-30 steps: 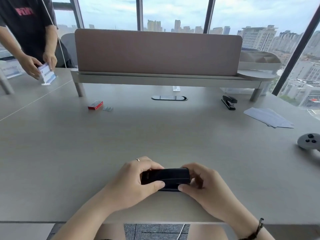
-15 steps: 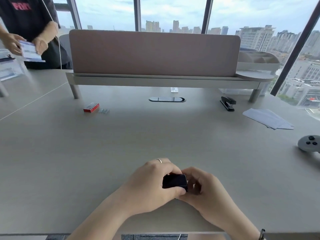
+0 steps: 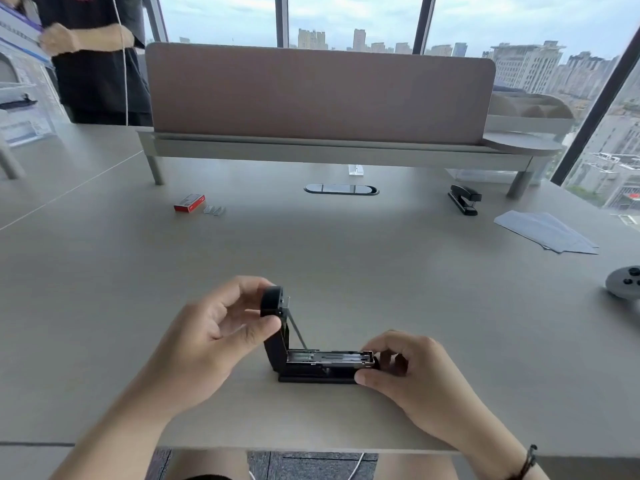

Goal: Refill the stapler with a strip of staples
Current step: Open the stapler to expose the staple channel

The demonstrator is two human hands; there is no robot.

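A black stapler (image 3: pixel 313 365) lies on the desk near its front edge, its lid swung upright so the metal staple channel shows. My left hand (image 3: pixel 214 336) pinches the raised lid's top end. My right hand (image 3: pixel 412 370) grips the front end of the stapler's base and channel. Far off at the back left lie a red staple box (image 3: pixel 189 203) and loose staple strips (image 3: pixel 214 210) beside it.
A second black stapler (image 3: pixel 464 199) sits at the back right, with white paper sheets (image 3: pixel 545 232) and a grey controller (image 3: pixel 625 287) further right. A partition with shelf (image 3: pixel 320 95) spans the back. A person stands at the far left.
The stapler was closed under both hands; its lid has now swung up to upright in my left hand, exposing the channel. The person at the back left lifted their papers.
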